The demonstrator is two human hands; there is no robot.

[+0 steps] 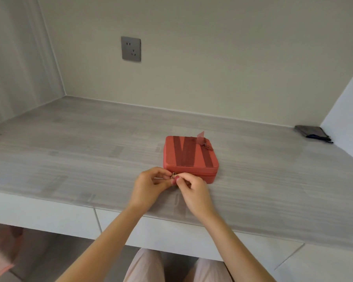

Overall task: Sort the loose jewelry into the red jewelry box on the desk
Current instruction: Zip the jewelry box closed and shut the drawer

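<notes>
**Inspector A:** We are finding the red jewelry box (191, 158) lying flat and closed on the grey desk (69, 155), near its front edge. Both hands are meeting at the box's near left corner.

**Inspector B:** We are confirming that. The left hand (149, 187) and the right hand (193, 193) are both curling their fingertips in on the small gold zipper pull (174, 176). We are reading the right hand as pinching the pull; whether the left is pinching it too or only steadying the corner, we cannot tell.

**Inspector A:** The relation that matters: the zipper seam is running rightward from the pull along the box's front wall, toward the right corner. We are judging the right hand the better placed to draw it that way, with the left bracing.

**Inspector B:** We are not seeing any loose jewelry on the desk. A dark pouch (313, 133) is lying well apart at the far right; its contents are hidden. A ribbon bow (202, 140) is sitting on the lid's far edge.
</notes>
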